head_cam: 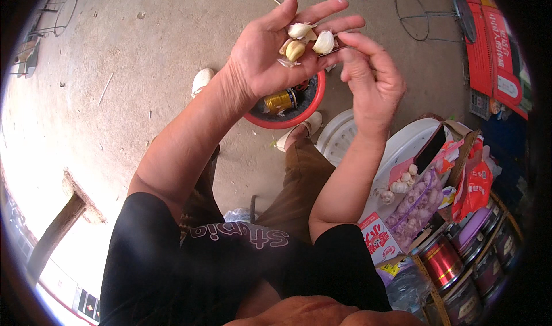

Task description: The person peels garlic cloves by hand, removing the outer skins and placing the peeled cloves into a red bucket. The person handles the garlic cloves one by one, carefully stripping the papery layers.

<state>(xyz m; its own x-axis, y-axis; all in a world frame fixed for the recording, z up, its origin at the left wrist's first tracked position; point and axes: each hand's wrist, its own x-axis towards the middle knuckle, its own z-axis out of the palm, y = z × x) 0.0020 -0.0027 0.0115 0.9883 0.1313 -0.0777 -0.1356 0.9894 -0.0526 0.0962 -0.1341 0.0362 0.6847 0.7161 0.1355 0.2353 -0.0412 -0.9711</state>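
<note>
My left hand (276, 54) is palm up, fingers spread, with garlic cloves (295, 50) and bits of papery skin resting in it. A whitish clove (324, 42) lies by the fingers of that hand. My right hand (373, 73) is beside it, thumb and forefinger bent close to this clove; whether they pinch anything is unclear. Below my left hand stands a red-rimmed bucket (320, 94) with a gold can (280, 101) inside. To the right, garlic bulbs (399, 187) lie on a white round table (379, 196) beside a purple net bag of garlic (416, 205).
A white plastic stool (338, 138) stands right of the bucket. Red bags (472, 188), a red and white box (378, 239) and stacked tins (440, 261) crowd the right side. A metal-framed stool (463, 14) lies at the upper right, near red cartons (493, 45).
</note>
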